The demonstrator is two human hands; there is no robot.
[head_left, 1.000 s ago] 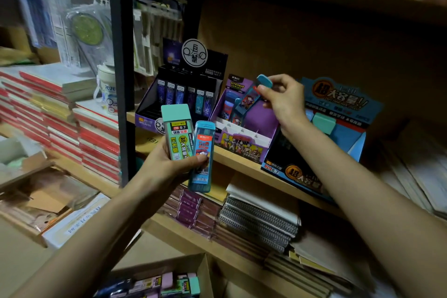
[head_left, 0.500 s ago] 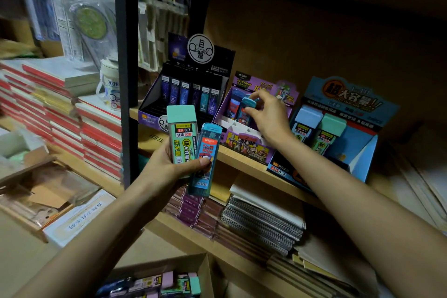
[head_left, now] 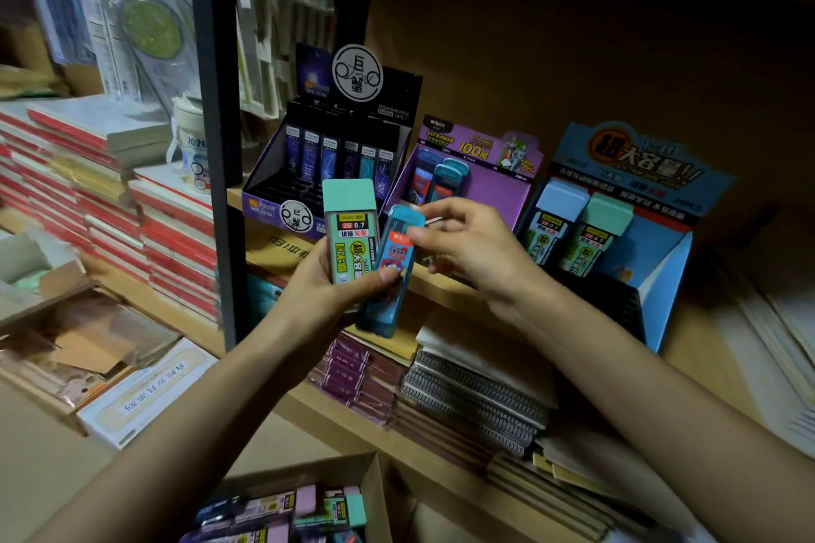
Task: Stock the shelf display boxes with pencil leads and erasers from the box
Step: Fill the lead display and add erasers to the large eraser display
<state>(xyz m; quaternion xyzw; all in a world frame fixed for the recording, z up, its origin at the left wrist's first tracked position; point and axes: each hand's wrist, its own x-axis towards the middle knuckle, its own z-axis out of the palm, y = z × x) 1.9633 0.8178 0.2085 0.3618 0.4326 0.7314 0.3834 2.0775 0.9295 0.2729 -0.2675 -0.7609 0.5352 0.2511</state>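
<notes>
My left hand (head_left: 328,291) grips two pencil lead cases side by side: a mint-capped green case (head_left: 350,231) and a slim blue case (head_left: 392,273). My right hand (head_left: 474,249) pinches the top part of the blue case with thumb and forefinger. Behind them on the shelf stand three display boxes: a black one (head_left: 335,154), a purple one (head_left: 489,172) holding a few blue cases, and a blue one (head_left: 639,207) holding two capped cases. The cardboard supply box (head_left: 375,494) sits at the bottom with several cases inside.
A dark metal upright (head_left: 214,137) divides the shelving. Stacks of red-edged notebooks (head_left: 123,198) lie to the left. Spiral notebooks (head_left: 476,397) fill the shelf below. Hanging packets (head_left: 145,22) crowd the upper left.
My right hand left a blue case in the purple display box, then pulled back to the blue case held in my left hand. The left hand stayed put.
</notes>
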